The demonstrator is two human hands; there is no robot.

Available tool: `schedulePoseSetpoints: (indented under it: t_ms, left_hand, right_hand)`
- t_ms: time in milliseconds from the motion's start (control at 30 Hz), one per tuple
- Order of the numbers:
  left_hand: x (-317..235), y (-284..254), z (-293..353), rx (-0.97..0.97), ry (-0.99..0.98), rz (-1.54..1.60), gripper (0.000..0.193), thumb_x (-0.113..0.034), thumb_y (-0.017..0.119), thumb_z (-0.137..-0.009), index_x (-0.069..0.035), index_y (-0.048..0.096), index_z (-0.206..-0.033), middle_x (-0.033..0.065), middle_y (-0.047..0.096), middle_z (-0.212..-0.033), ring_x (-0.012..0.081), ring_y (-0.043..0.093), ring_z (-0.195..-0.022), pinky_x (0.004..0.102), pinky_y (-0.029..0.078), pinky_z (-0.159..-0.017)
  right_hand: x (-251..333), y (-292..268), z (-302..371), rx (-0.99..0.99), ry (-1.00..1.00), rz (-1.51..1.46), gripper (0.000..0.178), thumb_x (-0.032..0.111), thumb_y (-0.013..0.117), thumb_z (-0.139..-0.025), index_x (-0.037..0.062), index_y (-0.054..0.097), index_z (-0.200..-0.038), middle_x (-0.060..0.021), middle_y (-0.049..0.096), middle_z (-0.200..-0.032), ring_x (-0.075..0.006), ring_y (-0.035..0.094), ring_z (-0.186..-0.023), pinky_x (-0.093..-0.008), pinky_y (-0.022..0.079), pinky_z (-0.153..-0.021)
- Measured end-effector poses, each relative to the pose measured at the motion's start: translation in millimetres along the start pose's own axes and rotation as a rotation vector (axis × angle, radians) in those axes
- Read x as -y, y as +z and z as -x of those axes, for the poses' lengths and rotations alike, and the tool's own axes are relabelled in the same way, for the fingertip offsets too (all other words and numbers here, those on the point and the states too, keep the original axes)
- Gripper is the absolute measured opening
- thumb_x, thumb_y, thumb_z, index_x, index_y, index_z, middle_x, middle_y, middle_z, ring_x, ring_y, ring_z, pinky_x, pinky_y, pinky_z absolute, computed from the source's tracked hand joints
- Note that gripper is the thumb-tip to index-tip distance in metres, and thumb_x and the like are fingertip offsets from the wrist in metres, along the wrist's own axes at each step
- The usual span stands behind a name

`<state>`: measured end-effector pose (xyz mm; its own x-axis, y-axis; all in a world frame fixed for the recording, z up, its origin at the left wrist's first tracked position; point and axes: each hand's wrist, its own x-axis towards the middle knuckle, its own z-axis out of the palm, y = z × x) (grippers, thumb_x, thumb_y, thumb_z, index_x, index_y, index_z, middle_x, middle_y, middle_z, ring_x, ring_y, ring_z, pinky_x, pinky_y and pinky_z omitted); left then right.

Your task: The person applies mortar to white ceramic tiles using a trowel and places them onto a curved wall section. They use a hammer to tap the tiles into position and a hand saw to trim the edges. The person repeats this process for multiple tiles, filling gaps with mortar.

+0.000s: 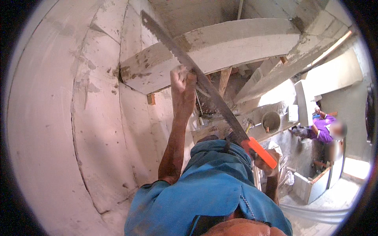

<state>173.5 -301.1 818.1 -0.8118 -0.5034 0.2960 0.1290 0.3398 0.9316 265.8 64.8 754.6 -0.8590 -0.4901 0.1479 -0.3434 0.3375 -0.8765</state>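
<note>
A long hand saw point(212, 96) with an orange handle point(260, 152) slants across the middle, its dark blade reaching up and left to the far end. My right hand point(269, 162) is wrapped round the handle. My left hand point(183, 78) is closed, fingers curled, right beside the blade's middle part. Whether it pinches the blade or some small thing is hidden, and its fingers are slightly blurred. Behind the blade lies a thick pale block beam point(244, 49), bridging from the left wall to the far right. The blade crosses in front of it.
A pale block wall point(102, 118) rises close on my left. Wooden props point(224, 82) stand under the beam. Lower right are a round bucket point(271, 121) and a hammer point(250, 125). A person in purple point(325, 128) handles a white block point(304, 103) beyond, near another person.
</note>
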Motion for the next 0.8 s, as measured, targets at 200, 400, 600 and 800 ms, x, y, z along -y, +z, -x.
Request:
schedulePoseSetpoints:
  t_ms: [200, 400, 600, 800]
  left_hand:
    - [20, -5, 48, 0.071, -0.275, -0.04, 0.039, -0.037, 0.056, -0.103, 0.0, 0.063, -0.113, 0.0045, 0.067, -0.095, 0.0123, 0.061, -0.087, 0.0284, 0.049, -0.084]
    - [11, 1, 73, -0.149, -0.331, 0.065, 0.033, -0.033, 0.054, -0.104, -0.002, 0.064, -0.11, 0.0047, 0.066, -0.095, 0.0115, 0.06, -0.09, 0.0289, 0.048, -0.084]
    - [-14, -61, 6, -0.467, 0.185, -0.567, 0.033, -0.027, 0.052, -0.104, 0.004, 0.061, -0.112, 0.0173, 0.066, -0.1, 0.0237, 0.062, -0.092, 0.0379, 0.05, -0.082]
    - [30, -95, 15, -0.733, -0.165, -0.197, 0.037, -0.028, 0.05, -0.105, 0.004, 0.056, -0.123, 0.0186, 0.062, -0.111, 0.0242, 0.062, -0.101, 0.0392, 0.052, -0.089]
  right_hand:
    - [-27, -14, -5, -0.033, 0.083, -0.135, 0.041, 0.047, 0.074, -0.07, 0.007, 0.065, -0.074, -0.0065, 0.062, -0.063, -0.0248, 0.061, -0.053, -0.0366, 0.045, -0.052]
    - [-8, -39, -58, 0.088, -0.009, -0.38, 0.057, 0.058, 0.062, -0.088, 0.0017, 0.063, -0.082, -0.0026, 0.055, -0.063, -0.014, 0.053, -0.053, -0.0311, 0.039, -0.049]
    - [8, -35, -105, 0.159, -0.051, -0.409, 0.042, 0.041, 0.067, -0.092, 0.0019, 0.057, -0.08, 0.0, 0.051, -0.061, -0.009, 0.045, -0.047, -0.0256, 0.03, -0.043]
    - [44, -33, -118, 0.334, 0.227, -0.526, 0.039, 0.033, 0.072, -0.09, -0.0011, 0.061, -0.107, -0.005, 0.061, -0.088, -0.0145, 0.056, -0.071, -0.0282, 0.045, -0.065]
